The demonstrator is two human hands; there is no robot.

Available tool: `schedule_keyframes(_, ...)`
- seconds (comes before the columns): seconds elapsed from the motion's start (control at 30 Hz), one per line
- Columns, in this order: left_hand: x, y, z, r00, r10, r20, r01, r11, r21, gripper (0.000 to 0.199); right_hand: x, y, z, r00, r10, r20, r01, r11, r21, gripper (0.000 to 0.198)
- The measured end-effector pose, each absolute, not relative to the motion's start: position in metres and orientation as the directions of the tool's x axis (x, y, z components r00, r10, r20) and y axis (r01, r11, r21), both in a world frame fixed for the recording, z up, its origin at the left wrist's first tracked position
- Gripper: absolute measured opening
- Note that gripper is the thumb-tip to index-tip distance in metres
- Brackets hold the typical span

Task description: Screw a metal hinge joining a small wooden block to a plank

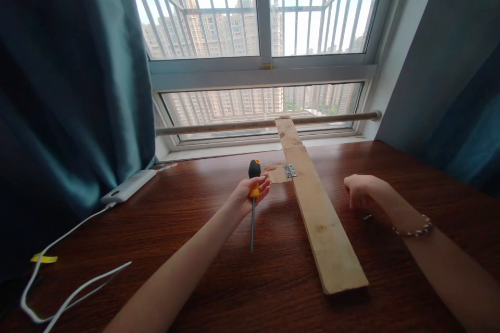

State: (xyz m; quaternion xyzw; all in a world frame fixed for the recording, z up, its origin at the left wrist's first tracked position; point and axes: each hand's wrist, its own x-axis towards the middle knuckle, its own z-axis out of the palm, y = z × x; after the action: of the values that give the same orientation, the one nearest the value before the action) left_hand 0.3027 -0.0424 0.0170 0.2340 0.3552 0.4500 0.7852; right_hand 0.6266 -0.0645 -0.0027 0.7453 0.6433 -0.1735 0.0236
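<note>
My left hand (pixel 248 193) is closed around a screwdriver (pixel 254 191) with a black and yellow handle, its metal shaft pointing down toward me. To its right lies a long wooden board (pixel 322 218). A metal hinge (pixel 290 170) sits at the board's left edge, where a short wooden piece (pixel 275 173) extends leftward. Right of the board, my right hand (pixel 361 190) is bent down at the tabletop with curled fingers; the fingertips are partly hidden, so what they hold, if anything, does not show. Close below it lies a small metal piece (pixel 367 217), possibly a screw.
A white power strip (pixel 128 186) with a white cable (pixel 70 229) lies at the left, near a dark curtain (pixel 78 62). A yellow strip (pixel 44 259) is beside the cable. Behind the brown tabletop (pixel 219 281), a horizontal rail (pixel 219 127) crosses in front of the window.
</note>
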Motion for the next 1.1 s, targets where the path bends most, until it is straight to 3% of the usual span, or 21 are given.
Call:
schedule_keyframes(0.07,0.302,-0.042,0.017,0.348,0.871,-0.348,-0.541,0.489,0.684,0.024,0.631,-0.078,-0.001,0.082,0.906,-0.414,0.991,-0.117,-0.062,0.026)
schedule_keyframes(0.13,0.302,-0.041,0.018,0.357,0.867,-0.348,-0.54,0.496,0.68,0.024,0.636,-0.094,-0.003,0.043,0.902,-0.43,0.999,-0.032,0.033,0.028)
schedule_keyframes(0.3,0.302,-0.04,0.019,0.377,0.858,-0.35,-0.541,0.511,0.669,0.025,0.653,-0.124,-0.014,-0.044,0.946,-0.322,0.999,0.035,-0.031,0.016)
schedule_keyframes(0.5,0.303,-0.04,0.018,0.376,0.855,-0.358,-0.534,0.516,0.67,0.023,0.665,-0.121,-0.01,-0.004,0.99,-0.142,1.0,0.006,0.014,0.023)
schedule_keyframes(0.57,0.303,-0.041,0.018,0.365,0.858,-0.363,-0.536,0.512,0.671,0.023,0.66,-0.111,0.006,-0.006,0.996,-0.086,0.995,-0.002,-0.098,0.02)
schedule_keyframes(0.63,0.303,-0.041,0.018,0.352,0.861,-0.366,-0.538,0.506,0.674,0.022,0.647,-0.097,0.024,-0.032,0.998,0.061,0.928,0.053,-0.369,0.015)
schedule_keyframes(0.7,0.303,-0.041,0.018,0.35,0.864,-0.362,-0.541,0.502,0.675,0.023,0.626,-0.08,0.038,0.029,0.98,0.195,0.687,0.122,-0.717,0.01)
schedule_keyframes(0.77,0.303,-0.041,0.018,0.353,0.862,-0.363,-0.54,0.505,0.674,0.023,0.598,-0.062,0.044,0.082,0.971,0.226,0.339,0.186,-0.922,0.015)
schedule_keyframes(0.87,0.302,-0.04,0.017,0.355,0.861,-0.365,-0.536,0.507,0.675,0.023,0.56,-0.037,0.04,0.031,0.982,0.188,0.121,0.183,-0.976,0.02)
schedule_keyframes(1.1,0.3,-0.037,0.012,0.37,0.853,-0.368,-0.542,0.52,0.66,0.024,0.535,-0.014,0.022,0.0,0.988,0.152,0.178,0.15,-0.972,0.011)
